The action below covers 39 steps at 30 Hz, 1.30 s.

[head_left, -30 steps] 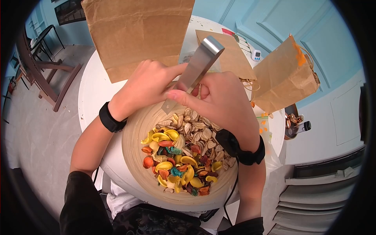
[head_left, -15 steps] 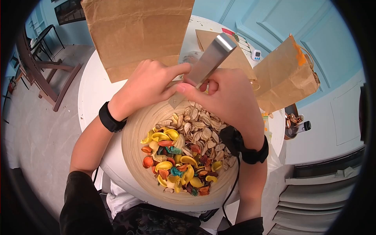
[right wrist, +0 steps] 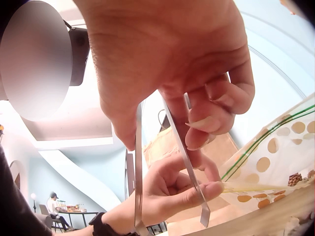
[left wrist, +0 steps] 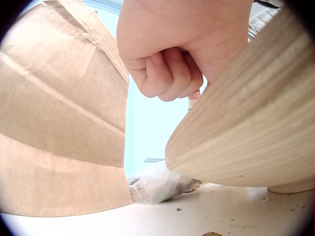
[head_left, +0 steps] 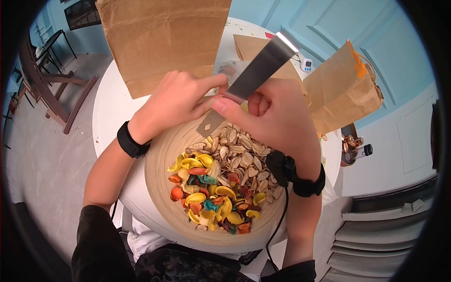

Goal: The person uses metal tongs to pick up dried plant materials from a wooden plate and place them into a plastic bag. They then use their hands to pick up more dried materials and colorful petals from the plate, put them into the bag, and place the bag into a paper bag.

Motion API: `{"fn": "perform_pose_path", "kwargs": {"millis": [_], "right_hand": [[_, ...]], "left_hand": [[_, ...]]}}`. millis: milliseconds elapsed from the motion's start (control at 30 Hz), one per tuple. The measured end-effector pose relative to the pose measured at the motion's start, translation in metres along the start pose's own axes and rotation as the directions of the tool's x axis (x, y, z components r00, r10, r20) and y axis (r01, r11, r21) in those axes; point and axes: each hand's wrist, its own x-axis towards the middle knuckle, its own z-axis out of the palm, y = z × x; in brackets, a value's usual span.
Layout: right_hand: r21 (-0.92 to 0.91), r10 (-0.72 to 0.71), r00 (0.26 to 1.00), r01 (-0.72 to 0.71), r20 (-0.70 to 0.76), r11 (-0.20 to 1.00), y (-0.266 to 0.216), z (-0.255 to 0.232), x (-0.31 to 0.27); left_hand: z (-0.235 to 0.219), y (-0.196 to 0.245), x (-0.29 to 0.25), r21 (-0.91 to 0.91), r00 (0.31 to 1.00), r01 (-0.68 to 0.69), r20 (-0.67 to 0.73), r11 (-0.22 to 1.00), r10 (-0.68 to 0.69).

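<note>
My right hand (head_left: 284, 113) grips metal tongs (head_left: 263, 66) between thumb and fingers, their bent end up and tips down over the wooden bowl (head_left: 157, 188). In the right wrist view the two tong arms stand apart with nothing between the tips. Beside them my left hand (head_left: 171, 101) pinches the edge of a clear zip bag (right wrist: 266, 164) with a dotted print and green seal lines. Its other fingers are curled, as the left wrist view shows. Inside the bowl lie yellow, orange and teal dried pieces (head_left: 211, 202) and pale brown dried pods (head_left: 244, 152).
A tall brown paper bag (head_left: 164, 42) stands behind my left hand. Another paper bag (head_left: 345, 89) with an orange patch is at the right, near a small white timer (head_left: 307, 65). A plastic bag (left wrist: 157, 184) lies on the white table (left wrist: 162, 219) behind the bowl.
The tongs have tilted, their bent end swinging to the right. My right hand has shifted slightly right and away from me. My left hand has barely moved.
</note>
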Motion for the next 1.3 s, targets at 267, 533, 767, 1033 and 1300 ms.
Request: {"fn": "perform_pose_path", "kwargs": {"millis": [267,533,767,1033,1300], "right_hand": [[0.179,-0.008,0.999,0.001,0.036,0.984,-0.007,-0.01,-0.005],[0.263,-0.036,0.996,0.014,0.08,0.965,0.002,-0.01,-0.004],[0.283,0.022,0.999,-0.009,-0.044,0.959,-0.007,-0.02,-0.008],[0.322,0.148,0.938,-0.042,-0.312,0.946,0.003,-0.046,-0.01],[0.316,0.101,0.946,0.002,-0.308,0.949,-0.001,-0.037,-0.009]], "left_hand": [[0.002,0.0,0.0,0.007,1.0,0.016,-0.006,1.0,-0.016],[-0.001,0.002,0.001,0.012,1.0,0.02,0.013,1.0,-0.02],[-0.004,0.006,0.001,0.019,0.997,0.062,0.044,0.998,-0.063],[-0.002,0.002,0.001,0.027,0.999,0.049,0.016,0.998,-0.049],[-0.003,0.006,0.005,0.016,0.995,0.048,-0.094,0.999,-0.046]]}}
